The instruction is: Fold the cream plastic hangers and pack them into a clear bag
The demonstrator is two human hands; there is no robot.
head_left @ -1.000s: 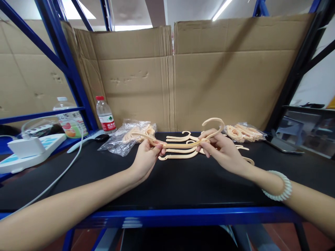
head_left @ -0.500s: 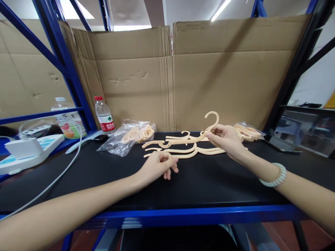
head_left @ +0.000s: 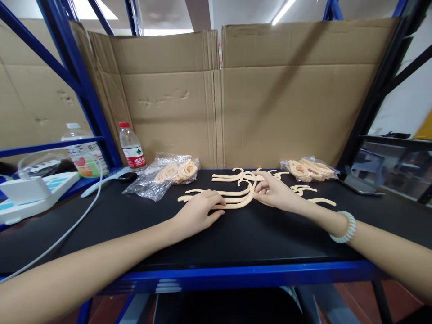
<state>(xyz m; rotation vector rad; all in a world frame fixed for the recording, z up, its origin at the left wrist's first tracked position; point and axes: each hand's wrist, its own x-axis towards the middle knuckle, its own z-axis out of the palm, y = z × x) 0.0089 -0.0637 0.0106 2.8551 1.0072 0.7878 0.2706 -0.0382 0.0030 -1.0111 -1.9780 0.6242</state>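
Note:
My right hand pinches a beige plastic clothes hanger close to the base of its hook, low over the black tabletop. Around the hanger's left arm curl the fingers of my left hand, thumb on the near side. Other hangers of the same kind lie just behind, partly covered by the held one and by my hands. Further back, a second group of beige hangers rests flat with hooks overlapping. The held hanger's right arm shows past my right wrist.
Clear plastic bags with beige coiled pieces lie at back left and back right. A red-capped water bottle, a brush and a white power strip with a cable stand left. Cardboard walls off the back.
My right hand has brought the hanger down and left onto the other hangers. My left hand, earlier in front of them with curled fingers, has come onto the hanger's left arm.

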